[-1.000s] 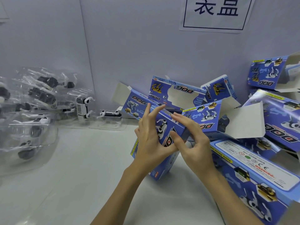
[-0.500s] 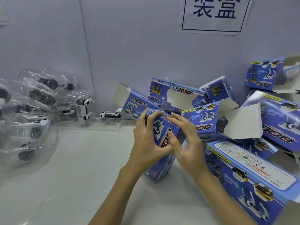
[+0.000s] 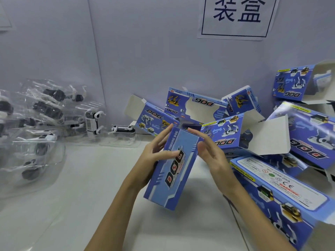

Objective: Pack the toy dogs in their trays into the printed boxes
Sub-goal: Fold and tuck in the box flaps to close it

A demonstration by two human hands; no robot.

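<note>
- A blue printed box with "DOG" on it is up in the air over the white counter, tilted, with its far end higher.
- The left hand holds the box from the left side, with its thumb across the front and its fingers curled behind.
- The right hand is just beside the box's right edge, fingers straight and spread, fingertips near the top corner. I cannot tell if it touches the box.
- More printed boxes lie in a messy pile behind and to the right, many with flaps open.
- Toy dogs in clear trays are stacked at the left, well apart from the held box.
- A paper sign hangs on the wall.
</note>
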